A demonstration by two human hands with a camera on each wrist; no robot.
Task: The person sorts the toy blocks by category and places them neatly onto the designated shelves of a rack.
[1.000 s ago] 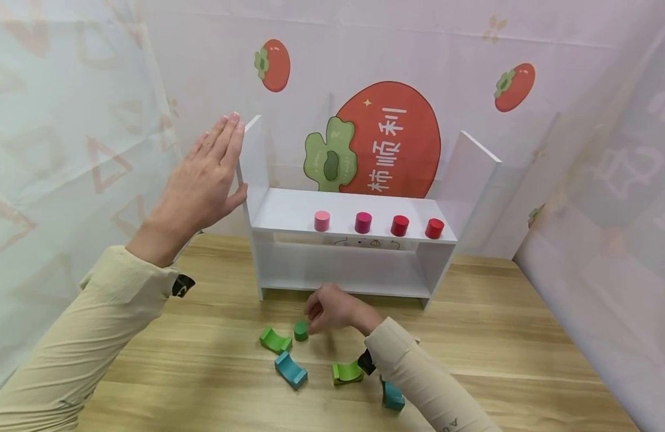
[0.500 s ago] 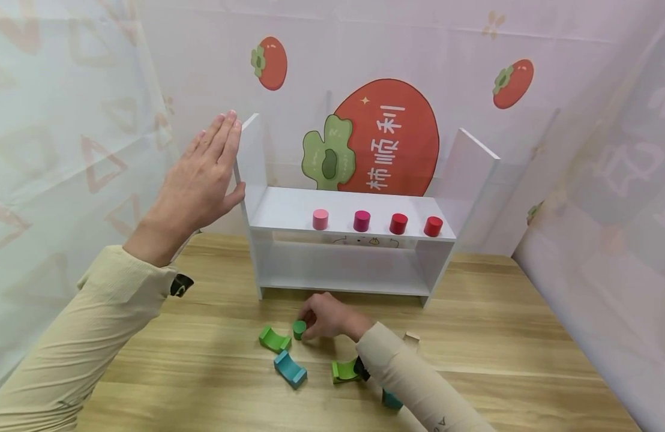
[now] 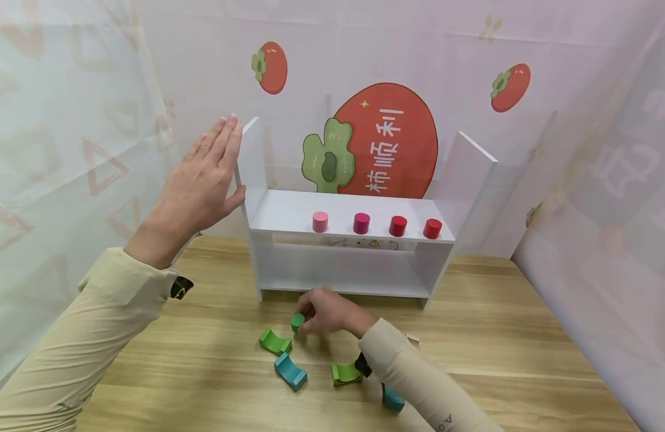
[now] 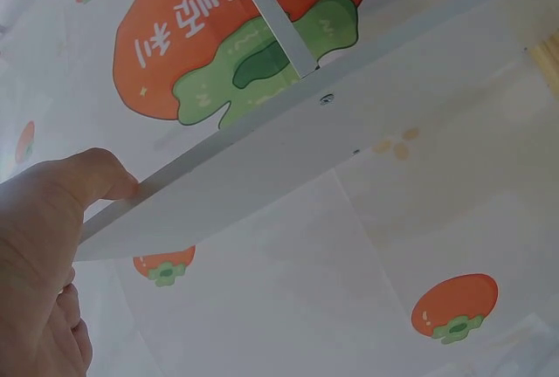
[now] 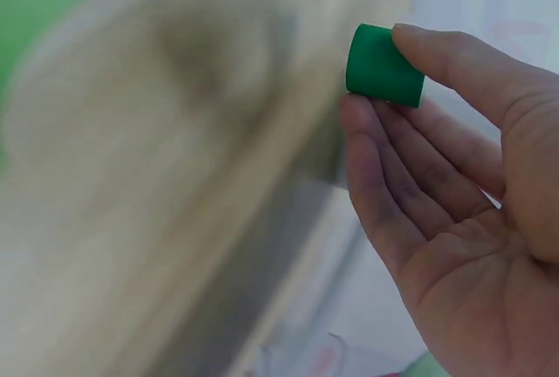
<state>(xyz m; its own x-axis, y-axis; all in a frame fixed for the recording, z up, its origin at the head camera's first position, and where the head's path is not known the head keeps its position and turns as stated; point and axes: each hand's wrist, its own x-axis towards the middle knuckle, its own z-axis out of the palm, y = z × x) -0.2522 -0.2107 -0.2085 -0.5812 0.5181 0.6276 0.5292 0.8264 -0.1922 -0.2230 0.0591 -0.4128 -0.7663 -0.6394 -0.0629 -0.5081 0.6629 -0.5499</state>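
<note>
My right hand [image 3: 321, 312] pinches a small green cylinder [image 3: 297, 321] between thumb and fingertips, just above the wooden table [image 3: 500, 336] in front of the white shelf [image 3: 289, 210]. The right wrist view shows the green cylinder [image 5: 383, 66] held at the fingertips [image 5: 419, 45]. My left hand [image 3: 203, 180] lies flat with straight fingers against the shelf's left side panel [image 3: 251, 156]; in the left wrist view the thumb [image 4: 83, 176] touches the panel's edge [image 4: 262, 176]. On the shelf's top board stand a pink [image 3: 320, 221], a magenta [image 3: 361, 223] and two red cylinders [image 3: 398, 225].
Curved blocks lie on the table by my right arm: a green one [image 3: 274, 341], a blue one [image 3: 290, 371], another green one [image 3: 346, 373] and a teal one [image 3: 392, 398]. Cloth printed with persimmons [image 3: 386, 144] hangs behind and to both sides.
My right hand has closed on the green cylinder and lifted it slightly off the table toward the shelf. The left hand stays on the side panel.
</note>
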